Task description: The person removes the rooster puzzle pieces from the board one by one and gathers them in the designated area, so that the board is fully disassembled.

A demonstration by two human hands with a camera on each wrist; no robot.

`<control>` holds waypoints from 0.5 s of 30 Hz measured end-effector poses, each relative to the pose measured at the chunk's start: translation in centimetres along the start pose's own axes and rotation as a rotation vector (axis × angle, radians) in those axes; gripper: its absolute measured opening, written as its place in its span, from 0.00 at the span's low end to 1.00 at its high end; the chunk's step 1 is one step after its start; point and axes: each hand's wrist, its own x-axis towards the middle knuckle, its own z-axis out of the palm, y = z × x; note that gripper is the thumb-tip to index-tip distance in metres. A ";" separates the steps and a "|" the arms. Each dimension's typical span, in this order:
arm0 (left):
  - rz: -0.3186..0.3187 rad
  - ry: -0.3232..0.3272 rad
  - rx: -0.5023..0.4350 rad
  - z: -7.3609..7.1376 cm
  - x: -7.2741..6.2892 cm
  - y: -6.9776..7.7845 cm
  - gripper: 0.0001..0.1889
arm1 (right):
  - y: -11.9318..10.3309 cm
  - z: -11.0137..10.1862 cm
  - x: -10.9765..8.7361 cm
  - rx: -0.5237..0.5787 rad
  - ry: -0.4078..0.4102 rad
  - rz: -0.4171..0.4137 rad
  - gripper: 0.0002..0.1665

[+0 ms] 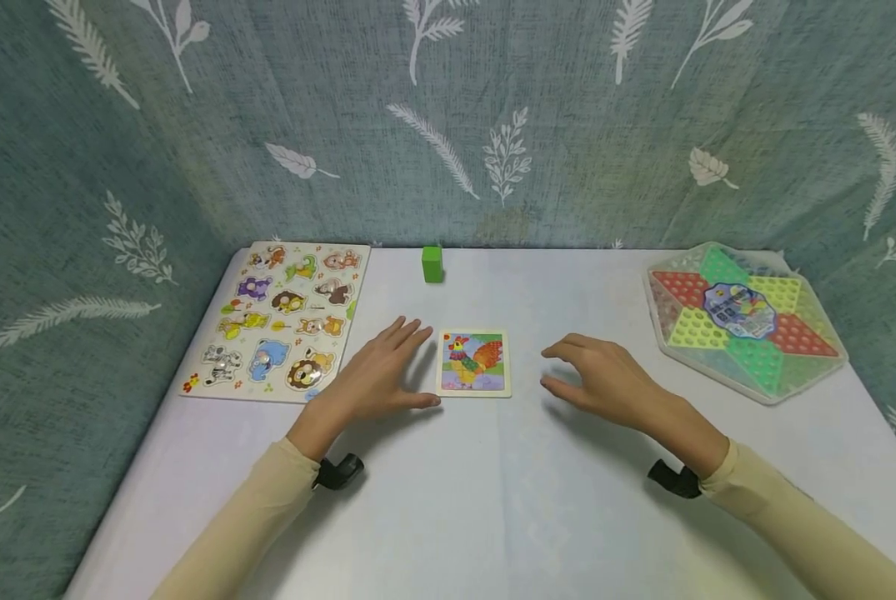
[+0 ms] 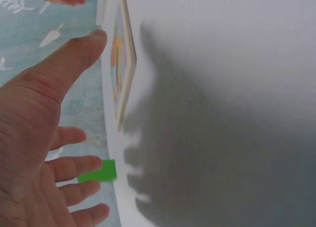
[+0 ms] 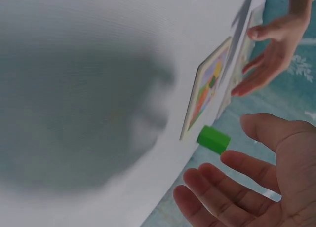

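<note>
Because the rooster picture tile lies flat on the white table between the two hands, the relation that counts is sideways: it sits just to the right of the left hand and farther to the left of the right hand. The left is clearly the nearer, its thumb reaching toward the tile's near left corner (no contact shows in either wrist view). Nearly square, the tile offers no marked long axis; its sides run roughly along and across the table. Both hands are raised above the table and hold nothing. The left spreads its fingers forward, thumb well out; the right bends its fingers slightly, thumb parted from them, fingertips toward the tile.
</note>
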 end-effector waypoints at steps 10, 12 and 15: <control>0.003 -0.078 0.012 0.6 1.8 0.0 0.58 | -1.4 1.1 3.2 -0.001 -0.086 -0.018 0.18; -0.002 -0.087 0.012 0.5 2.2 0.0 0.58 | -1.6 1.3 4.1 0.005 -0.092 -0.019 0.18; -0.008 -0.108 -0.005 0.7 2.6 0.0 0.59 | -1.9 1.8 5.2 0.019 -0.095 -0.019 0.17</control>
